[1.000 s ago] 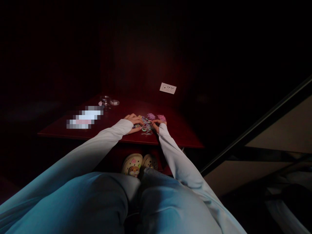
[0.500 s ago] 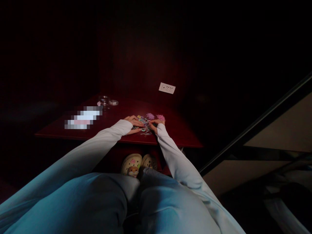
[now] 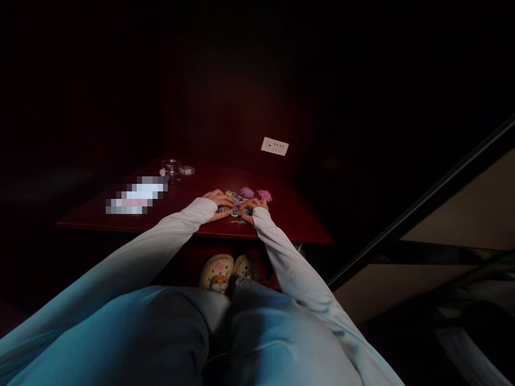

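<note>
A loose pile of small coloured bands lies near the front edge of the dark red table. At the pile's left side is my left hand, its fingers apart and spread over the bands. My right hand reaches into the pile from the right with fingers bent; whether it pinches a band is too small to tell. Just behind the hands sit a purple bunch and a pink bunch of bands.
Clear round containers and a lid stand at the back left. A bright, pixelated flat object lies on the left. A white socket plate is on the wall. Shoes show below the table edge.
My right hand has moved left, further over the pile and away from the pink bunch. My left hand has hardly moved.
</note>
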`<state>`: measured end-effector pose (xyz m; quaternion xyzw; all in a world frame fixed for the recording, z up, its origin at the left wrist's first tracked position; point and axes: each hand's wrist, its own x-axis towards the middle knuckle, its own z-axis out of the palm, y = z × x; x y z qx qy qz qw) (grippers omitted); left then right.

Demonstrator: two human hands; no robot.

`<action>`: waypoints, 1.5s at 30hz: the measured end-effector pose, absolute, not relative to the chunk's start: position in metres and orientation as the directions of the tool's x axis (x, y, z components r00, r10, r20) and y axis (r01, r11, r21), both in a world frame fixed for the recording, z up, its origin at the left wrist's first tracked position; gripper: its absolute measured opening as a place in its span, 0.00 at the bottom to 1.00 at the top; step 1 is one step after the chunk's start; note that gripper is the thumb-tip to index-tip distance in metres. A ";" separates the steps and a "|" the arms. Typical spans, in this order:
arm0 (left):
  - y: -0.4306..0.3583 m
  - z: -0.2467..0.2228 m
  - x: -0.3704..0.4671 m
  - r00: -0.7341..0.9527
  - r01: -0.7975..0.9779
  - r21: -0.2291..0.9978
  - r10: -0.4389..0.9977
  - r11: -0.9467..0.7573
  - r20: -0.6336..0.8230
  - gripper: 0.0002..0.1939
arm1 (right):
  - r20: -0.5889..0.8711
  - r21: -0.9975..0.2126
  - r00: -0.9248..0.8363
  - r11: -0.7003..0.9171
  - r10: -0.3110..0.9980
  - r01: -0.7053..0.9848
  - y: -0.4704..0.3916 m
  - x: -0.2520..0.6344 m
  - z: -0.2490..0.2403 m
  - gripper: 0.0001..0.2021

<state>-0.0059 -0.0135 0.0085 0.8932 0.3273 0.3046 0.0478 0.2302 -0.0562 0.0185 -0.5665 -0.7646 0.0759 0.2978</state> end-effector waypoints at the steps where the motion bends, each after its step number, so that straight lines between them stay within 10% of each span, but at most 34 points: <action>1: -0.014 0.009 -0.006 0.594 0.551 0.288 0.611 -0.783 0.524 0.17 | 0.372 -0.460 -0.173 0.343 0.912 0.819 -0.055 0.231 0.017 0.06; 45: -0.020 0.011 0.017 0.540 0.636 0.084 0.521 -0.767 0.661 0.12 | 0.496 -0.638 -0.113 0.450 0.861 0.625 -0.042 0.220 0.009 0.14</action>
